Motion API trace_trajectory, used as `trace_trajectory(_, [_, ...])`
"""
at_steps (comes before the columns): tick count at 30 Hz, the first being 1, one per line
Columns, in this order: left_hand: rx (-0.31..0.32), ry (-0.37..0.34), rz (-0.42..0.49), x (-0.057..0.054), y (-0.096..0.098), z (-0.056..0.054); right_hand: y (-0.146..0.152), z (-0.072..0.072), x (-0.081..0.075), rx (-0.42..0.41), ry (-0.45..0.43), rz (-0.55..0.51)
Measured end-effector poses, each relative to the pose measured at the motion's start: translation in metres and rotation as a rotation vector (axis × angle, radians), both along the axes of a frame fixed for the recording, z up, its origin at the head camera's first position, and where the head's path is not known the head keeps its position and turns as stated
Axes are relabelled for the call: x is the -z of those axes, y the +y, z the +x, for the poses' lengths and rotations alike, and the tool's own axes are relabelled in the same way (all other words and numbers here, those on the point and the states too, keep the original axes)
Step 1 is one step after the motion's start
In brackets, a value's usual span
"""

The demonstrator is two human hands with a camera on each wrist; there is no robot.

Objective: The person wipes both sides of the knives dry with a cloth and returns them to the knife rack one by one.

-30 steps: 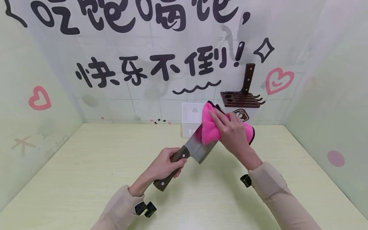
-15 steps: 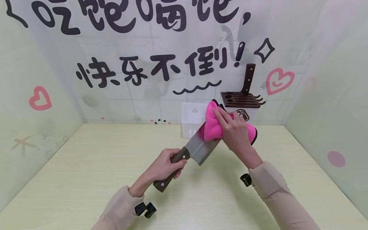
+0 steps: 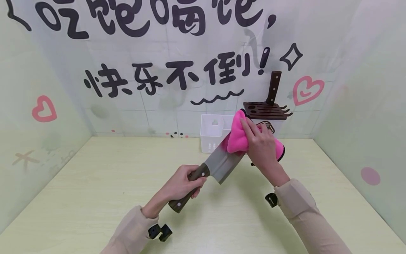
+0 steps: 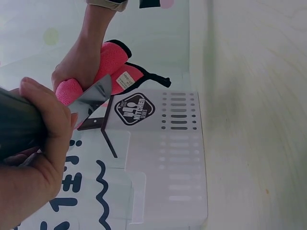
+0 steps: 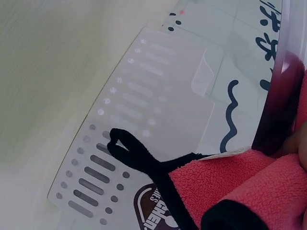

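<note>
My left hand (image 3: pixel 187 181) grips the dark wooden handle (image 3: pixel 175 205) of a cleaver (image 3: pixel 222 162), its broad steel blade slanting up to the right above the table. With my right hand (image 3: pixel 261 144) I hold a pink towel (image 3: pixel 237 137) with black edging round the far part of the blade, fingers spread over the cloth. The blade's tip is hidden under the towel. In the left wrist view the towel (image 4: pixel 112 60) shows a white label. A black hanging loop (image 5: pixel 127 148) dangles from it in the right wrist view.
At the back stands a white plastic holder (image 3: pixel 210 134) with slots. Its brown slotted top (image 3: pixel 264 111) carries a dark-handled knife (image 3: pixel 274 86) and several hooks. Behind is a printed wall (image 3: pixel 127 116); side panels flank the pale wooden table (image 3: pixel 95 190).
My right hand and the towel have slid up and right along the blade toward its tip, baring more steel. My left hand and the handle have barely moved.
</note>
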State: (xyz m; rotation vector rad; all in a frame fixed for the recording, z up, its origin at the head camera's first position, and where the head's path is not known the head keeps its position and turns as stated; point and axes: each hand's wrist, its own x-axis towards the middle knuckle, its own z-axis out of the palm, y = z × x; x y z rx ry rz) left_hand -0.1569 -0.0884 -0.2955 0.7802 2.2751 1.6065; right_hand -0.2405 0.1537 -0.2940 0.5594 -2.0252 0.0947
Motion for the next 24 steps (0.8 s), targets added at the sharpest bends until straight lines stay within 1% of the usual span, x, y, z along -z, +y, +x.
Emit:
trace_trajectory(4, [-0.003,0.003,-0.01,-0.001,0.001,0.001,0.0,-0.001,0.001,-0.009,0.01,-0.05])
trace_trajectory(8, [0.002,0.011,-0.009,0.001,0.0,0.0,0.001,-0.001,0.001,-0.024,-0.012,-0.099])
trace_trajectory(15, [-0.006,0.004,-0.014,0.023,-0.004,-0.014,0.005,0.0,0.002,-0.019,-0.089,-0.182])
trace_trajectory(17, [-0.01,0.005,-0.012,0.025,-0.004,-0.015,0.006,0.0,0.003,-0.011,-0.098,-0.195])
trace_trajectory(20, [-0.022,-0.001,-0.008,0.023,-0.004,-0.014,0.008,0.0,0.005,-0.005,-0.076,-0.172])
trace_trajectory(24, [-0.025,-0.003,-0.001,0.011,-0.003,-0.007,0.009,0.001,0.008,-0.008,-0.023,-0.124])
